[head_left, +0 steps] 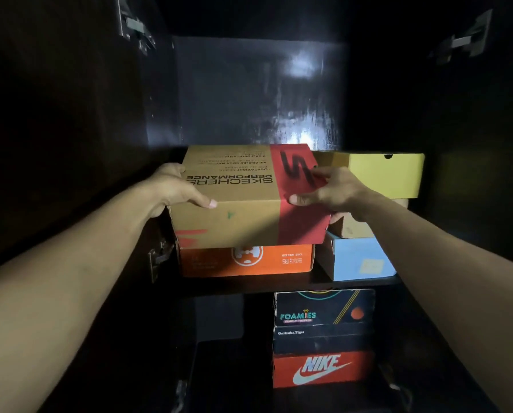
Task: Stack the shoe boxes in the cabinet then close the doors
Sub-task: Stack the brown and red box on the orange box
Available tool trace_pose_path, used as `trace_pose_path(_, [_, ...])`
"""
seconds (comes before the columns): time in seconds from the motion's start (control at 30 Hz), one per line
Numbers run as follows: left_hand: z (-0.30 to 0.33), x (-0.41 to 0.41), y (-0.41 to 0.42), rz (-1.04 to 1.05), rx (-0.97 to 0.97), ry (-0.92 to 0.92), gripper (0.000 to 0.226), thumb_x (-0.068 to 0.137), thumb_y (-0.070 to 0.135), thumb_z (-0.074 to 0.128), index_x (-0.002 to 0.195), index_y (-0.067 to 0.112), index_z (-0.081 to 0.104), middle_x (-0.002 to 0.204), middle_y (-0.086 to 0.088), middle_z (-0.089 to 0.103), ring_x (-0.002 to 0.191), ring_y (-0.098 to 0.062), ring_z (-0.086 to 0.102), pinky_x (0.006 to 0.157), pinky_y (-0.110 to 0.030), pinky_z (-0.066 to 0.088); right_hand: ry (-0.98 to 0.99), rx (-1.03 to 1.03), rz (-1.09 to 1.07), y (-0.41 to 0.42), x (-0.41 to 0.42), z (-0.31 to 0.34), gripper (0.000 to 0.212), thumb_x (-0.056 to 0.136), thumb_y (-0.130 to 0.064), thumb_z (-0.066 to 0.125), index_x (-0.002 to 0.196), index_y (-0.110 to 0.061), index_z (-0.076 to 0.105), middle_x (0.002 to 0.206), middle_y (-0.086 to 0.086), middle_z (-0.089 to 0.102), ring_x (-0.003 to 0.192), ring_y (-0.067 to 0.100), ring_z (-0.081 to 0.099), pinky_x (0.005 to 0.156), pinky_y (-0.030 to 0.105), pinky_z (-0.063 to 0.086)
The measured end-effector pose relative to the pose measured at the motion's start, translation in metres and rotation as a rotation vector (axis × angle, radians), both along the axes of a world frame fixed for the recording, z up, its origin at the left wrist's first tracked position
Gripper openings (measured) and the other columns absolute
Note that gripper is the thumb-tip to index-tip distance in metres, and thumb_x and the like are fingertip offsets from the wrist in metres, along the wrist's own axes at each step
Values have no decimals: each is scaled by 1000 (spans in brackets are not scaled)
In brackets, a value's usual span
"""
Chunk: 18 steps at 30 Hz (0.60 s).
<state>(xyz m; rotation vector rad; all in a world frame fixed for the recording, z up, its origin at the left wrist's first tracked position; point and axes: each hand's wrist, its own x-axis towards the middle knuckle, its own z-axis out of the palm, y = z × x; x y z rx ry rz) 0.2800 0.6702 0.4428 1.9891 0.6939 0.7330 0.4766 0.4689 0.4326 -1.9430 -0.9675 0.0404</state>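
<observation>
Dark cabinet (258,90), interior glossy, lit patch on the back wall well beyond both hands. Metal hinges high up on each side, above and outward of the hands.

Shelf (249,283) runs below the hands, its front edge just under the boxes.

Brown-and-red shoe box (243,204) sits between the two hands, printing on its lid upside down from this view, red band on the side nearer the right hand. It rests on the orange box (245,260), which lies directly beneath both hands on the shelf.

Left hand (175,189) grips the box's left end: thumb laid along the front lid edge, fingers wrapped round the far side, mostly hidden. Right hand (329,192) grips the right end over the red band: thumb along the front edge, fingers curled on the lid top and down the side.

Yellow box (383,174) just beyond the right hand, touching or nearly touching the held box; cannot tell which. Under the right hand, a plain brown box (350,228), only partly seen, and below that a light blue box (359,260) on the shelf.

Lower compartment, below the right forearm: a stack of three. Black box marked Foamies (323,308) on top, dark box marked Onitsuka Tiger (320,341) in the middle, red Nike box (323,369) at the bottom.
</observation>
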Motion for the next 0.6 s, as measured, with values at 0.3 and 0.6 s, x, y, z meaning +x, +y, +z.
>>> trace_pose_path(0.3, [0,48,59,43,-34,-84,113,57,5,90,150,4,26,137,-9,53,116,-20,56,82,-24,46,10,-102,-49,54,42,15,79,66,-37,88,133,-13,56,116,5,62,97,30,67,68,53,60])
trace_pose_path(0.6, [-20,87,90,133,11,-115,105,62,8,89,149,3,29,144,-13,46,127,-23,49,97,-25,41,-81,-59,-119,83,85,-6,72,72,-43,83,132,-12,59,133,6,61,116,22,60,97,32,49])
